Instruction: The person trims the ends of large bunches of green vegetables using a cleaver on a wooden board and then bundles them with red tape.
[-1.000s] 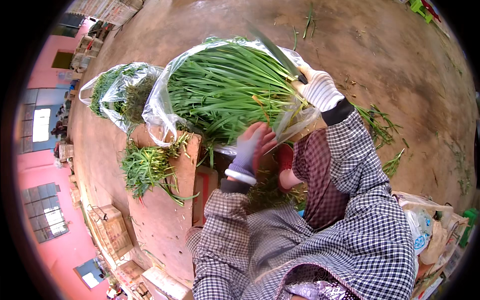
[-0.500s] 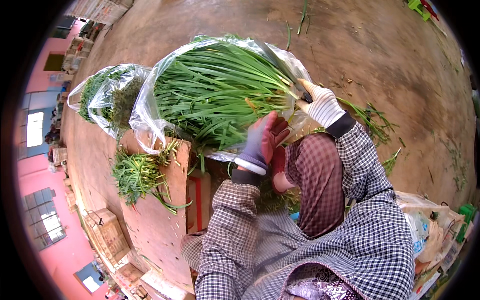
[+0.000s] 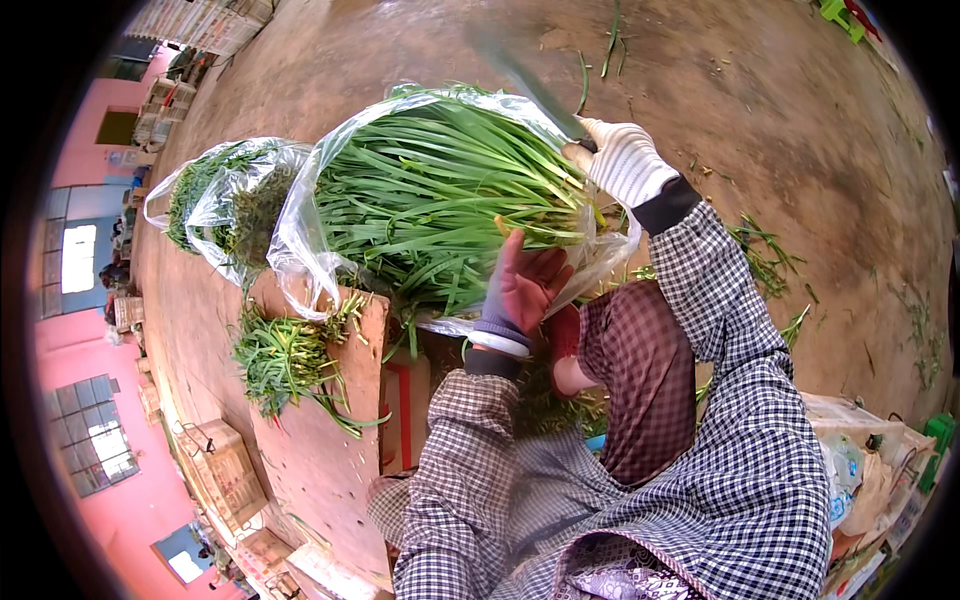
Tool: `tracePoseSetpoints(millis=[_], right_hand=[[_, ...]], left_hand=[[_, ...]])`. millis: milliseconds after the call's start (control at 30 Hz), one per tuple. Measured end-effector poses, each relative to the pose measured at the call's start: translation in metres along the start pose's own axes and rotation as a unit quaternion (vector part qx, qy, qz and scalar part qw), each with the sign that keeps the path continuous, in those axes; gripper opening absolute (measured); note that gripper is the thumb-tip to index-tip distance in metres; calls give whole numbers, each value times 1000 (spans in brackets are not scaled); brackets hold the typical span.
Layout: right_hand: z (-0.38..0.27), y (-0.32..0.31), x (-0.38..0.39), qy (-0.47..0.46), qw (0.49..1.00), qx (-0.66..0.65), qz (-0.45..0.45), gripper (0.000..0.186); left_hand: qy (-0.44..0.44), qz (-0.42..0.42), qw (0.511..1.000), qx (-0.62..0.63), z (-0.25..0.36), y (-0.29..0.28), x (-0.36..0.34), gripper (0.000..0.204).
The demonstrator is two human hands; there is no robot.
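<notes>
My right hand (image 3: 628, 162), in a striped white glove, grips a knife (image 3: 550, 103) by its dark handle. The blade points up and to the left, blurred toward its tip. Below it, a large clear plastic bag (image 3: 292, 240) lies open around long green leafy stalks (image 3: 430, 185), which look like garlic chives, with their pale ends toward my hands. At the near edge of these stalks is my left hand (image 3: 528, 285), in a purple and red glove. Its palm is turned up, its fingers are spread, and it holds nothing.
A second plastic bag of greens (image 3: 240, 195) lies at the left. A loose bunch of greens (image 3: 285, 360) rests on a wooden board (image 3: 315, 450). Cut scraps (image 3: 765, 255) lie on the brown floor at the right. A crate (image 3: 865, 440) with plastic bags stands at the lower right.
My right hand has lifted the knife up and left, away from the stalks' pale ends. My left hand has turned more palm-up with fingers spread. The view has shifted slightly.
</notes>
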State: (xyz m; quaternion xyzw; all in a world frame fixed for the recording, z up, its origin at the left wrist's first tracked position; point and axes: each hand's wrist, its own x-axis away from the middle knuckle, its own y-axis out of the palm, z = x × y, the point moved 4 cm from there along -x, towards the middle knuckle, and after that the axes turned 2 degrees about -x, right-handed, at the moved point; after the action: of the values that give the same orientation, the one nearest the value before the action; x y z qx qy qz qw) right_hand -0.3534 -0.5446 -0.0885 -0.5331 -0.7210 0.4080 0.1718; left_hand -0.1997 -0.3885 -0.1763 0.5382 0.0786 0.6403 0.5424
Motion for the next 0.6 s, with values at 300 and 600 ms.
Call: tracePoseSetpoints(millis=[300,600], right_hand=[[-15,49,10,-20,994,-88,-56,38],[-21,45,23,19,970,-225,-95,35]], left_hand=[[31,-70,997,4,27,24,-6,61],[92,-52,994,13,28,38,-22,30]])
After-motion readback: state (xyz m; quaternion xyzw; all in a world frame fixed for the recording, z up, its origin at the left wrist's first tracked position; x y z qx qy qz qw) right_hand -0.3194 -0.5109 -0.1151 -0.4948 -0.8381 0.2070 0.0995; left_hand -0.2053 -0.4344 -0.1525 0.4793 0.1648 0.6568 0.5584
